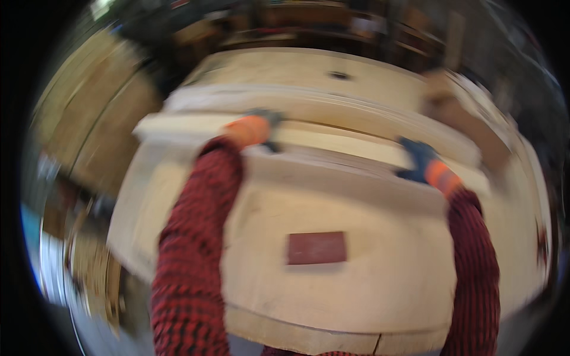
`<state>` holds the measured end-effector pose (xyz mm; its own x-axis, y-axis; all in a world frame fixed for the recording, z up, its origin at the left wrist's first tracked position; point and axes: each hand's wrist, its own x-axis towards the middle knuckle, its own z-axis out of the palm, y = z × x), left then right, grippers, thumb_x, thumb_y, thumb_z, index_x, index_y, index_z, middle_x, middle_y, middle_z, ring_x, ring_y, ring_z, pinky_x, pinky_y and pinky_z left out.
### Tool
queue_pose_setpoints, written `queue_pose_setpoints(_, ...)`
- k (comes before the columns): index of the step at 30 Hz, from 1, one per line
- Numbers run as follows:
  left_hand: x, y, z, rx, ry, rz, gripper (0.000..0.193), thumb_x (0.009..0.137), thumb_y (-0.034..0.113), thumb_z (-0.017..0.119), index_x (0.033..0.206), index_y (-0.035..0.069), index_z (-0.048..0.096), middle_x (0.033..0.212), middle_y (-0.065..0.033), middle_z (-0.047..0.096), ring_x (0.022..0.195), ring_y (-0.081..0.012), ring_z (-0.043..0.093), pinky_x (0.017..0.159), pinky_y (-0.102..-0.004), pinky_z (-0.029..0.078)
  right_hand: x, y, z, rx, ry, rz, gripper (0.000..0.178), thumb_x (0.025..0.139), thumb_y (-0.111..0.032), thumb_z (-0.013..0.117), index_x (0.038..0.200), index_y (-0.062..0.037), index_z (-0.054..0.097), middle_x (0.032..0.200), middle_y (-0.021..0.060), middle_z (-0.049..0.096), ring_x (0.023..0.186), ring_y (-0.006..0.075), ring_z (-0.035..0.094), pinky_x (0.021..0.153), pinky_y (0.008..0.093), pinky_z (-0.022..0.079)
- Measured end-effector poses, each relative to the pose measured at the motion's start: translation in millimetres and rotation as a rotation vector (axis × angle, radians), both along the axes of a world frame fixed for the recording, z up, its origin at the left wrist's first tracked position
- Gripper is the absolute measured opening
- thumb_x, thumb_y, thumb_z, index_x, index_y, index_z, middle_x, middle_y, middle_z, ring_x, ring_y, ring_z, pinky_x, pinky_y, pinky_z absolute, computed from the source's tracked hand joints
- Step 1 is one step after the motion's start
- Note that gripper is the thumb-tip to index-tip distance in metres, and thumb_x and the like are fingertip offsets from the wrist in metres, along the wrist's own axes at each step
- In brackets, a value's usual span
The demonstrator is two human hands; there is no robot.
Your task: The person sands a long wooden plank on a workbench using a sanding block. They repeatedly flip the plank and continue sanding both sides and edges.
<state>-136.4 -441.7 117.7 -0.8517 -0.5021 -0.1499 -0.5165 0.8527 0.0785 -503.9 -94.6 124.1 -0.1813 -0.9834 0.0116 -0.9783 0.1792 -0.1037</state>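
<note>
Boards stacked on the surface are gripped at their far edge by the left hand and right hand, fingers curled, seemingly mid-lift, calling for an even pull.

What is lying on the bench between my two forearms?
In the head view, a dark red rectangular sheet lies flat on the pale wooden benchtop; nothing else lies between them.

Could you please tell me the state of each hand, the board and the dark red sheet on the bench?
left hand: gloved, gripping the plank's edge.
right hand: gloved, gripping the same plank.
long pale plank: lying flat across the bench, blurred.
dark red sheet: lying flat, untouched.
workbench: bearing both.
</note>
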Motion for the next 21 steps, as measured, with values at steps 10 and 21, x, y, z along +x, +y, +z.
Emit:
queue_pose_setpoints(10, -9, -2, 3, -0.064, -0.067, 0.044, 0.124, 0.056, 0.045, 0.1, 0.162, 0.008, 0.046, 0.149, -0.0261, 0.061, 0.137, -0.0456, 0.059, 0.117, -0.0474, 0.049, -27, 92, -28, -0.753, 0.155, -0.148, 0.074, 0.09, -0.051, 0.079, 0.149, -0.0106, 0.061, 0.149, 0.0195, 0.062, 0.138, 0.042, 0.056, 0.121, 0.0555, 0.038)
queue_pose_setpoints(21, -27, 26, -10, -0.078, 0.195, -0.067, 0.109, 0.059, 0.034, 0.096, 0.155, 0.005, 0.053, 0.139, -0.025, 0.066, 0.129, -0.045, 0.063, 0.113, -0.048, 0.051, -213, 190, -108, -1.507, -1.347, -1.083, 0.084, 0.107, -0.078, 0.035, 0.138, -0.0092, 0.074, 0.128, 0.009, 0.078, 0.12, 0.026, 0.068, 0.112, 0.0403, 0.045)
